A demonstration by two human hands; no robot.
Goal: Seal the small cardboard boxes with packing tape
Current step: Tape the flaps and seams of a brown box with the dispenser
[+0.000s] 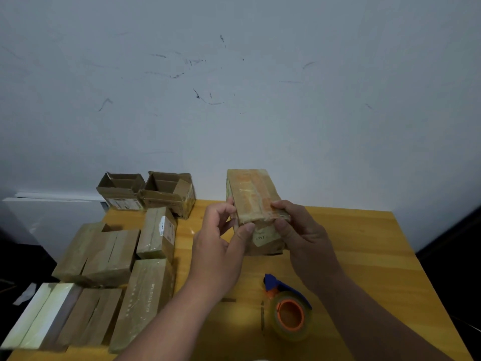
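A small cardboard box point(253, 196) with tape over its top is held up above the yellow table point(364, 251), near end towards me. My left hand point(221, 246) grips its near left corner, thumb pressed on the front face. My right hand point(299, 235) grips the near right end, thumb on top over the tape edge. A tape dispenser point(289, 311) with a blue handle, an orange core and a clear roll lies on the table below my right forearm.
Several closed, taped boxes point(104, 259) lie in rows on the left part of the table. Two open boxes point(145, 191) stand at the back left. A white wall rises behind the table. Dark floor lies right of the table edge.
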